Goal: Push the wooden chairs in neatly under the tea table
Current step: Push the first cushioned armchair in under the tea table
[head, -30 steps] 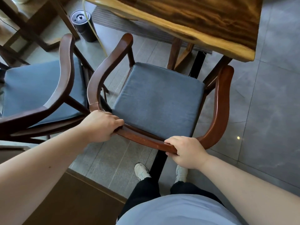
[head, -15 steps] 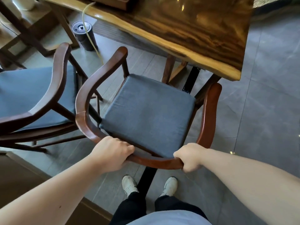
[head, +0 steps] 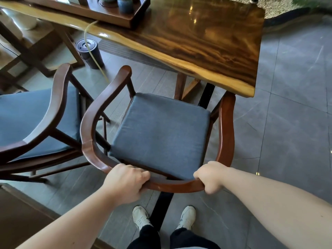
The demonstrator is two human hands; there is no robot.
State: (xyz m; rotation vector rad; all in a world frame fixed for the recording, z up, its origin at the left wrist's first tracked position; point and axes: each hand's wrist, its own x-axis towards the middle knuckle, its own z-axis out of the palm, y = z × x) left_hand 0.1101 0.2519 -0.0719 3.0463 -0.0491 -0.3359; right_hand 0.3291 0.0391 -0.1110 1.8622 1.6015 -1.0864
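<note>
Writing or brand marks cannot be made out anywhere. The curved back rail of the wooden chair (head: pixel 158 130) is gripped by both hands, left hand (head: pixel 125 184) and right hand (head: pixel 211 176) clenched around it. Its right armrest tip is hidden under the worktop (head: pixel 206 38); the second chair (head: pixel 37 119) is cut off at left.

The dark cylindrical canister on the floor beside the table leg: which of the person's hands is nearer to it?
Left. The left hand grips the chair's back rail on the canister's side; the right hand grips the same rail farther right, away from it.
</note>
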